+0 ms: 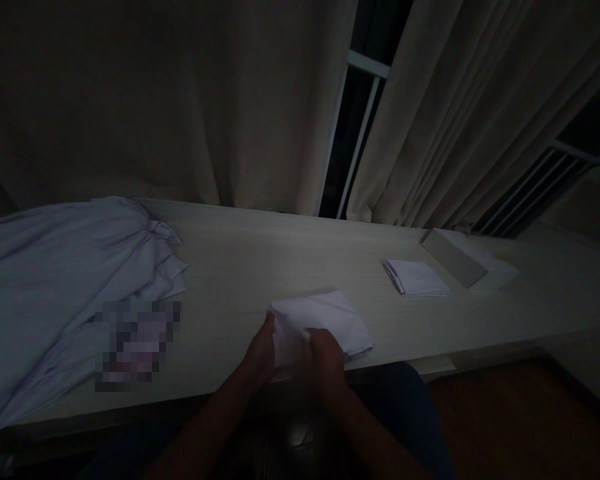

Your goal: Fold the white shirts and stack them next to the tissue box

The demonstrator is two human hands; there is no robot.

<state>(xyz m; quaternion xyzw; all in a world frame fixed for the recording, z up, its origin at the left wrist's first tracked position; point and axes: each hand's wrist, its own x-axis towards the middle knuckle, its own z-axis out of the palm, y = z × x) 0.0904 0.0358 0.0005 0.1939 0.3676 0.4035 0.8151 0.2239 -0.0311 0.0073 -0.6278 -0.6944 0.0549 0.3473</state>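
Note:
A white cloth (330,313), folded into a flat shape, lies near the front edge of the pale surface before me. My left hand (263,350) grips its left edge, with the thumb up at the far left corner. My right hand (326,357) is closed on the near middle part of the same cloth, its fingers curled and partly hidden. Further right rests a second folded white cloth (420,278), untouched, with its layered edge facing left.
A large heap of pale, crumpled fabric (65,280) covers the left end of the surface (240,260). Beside it is a pixelated patch. A white box-like object (460,257) stands at the right. Long curtains (260,107) hang behind, with dark window gaps.

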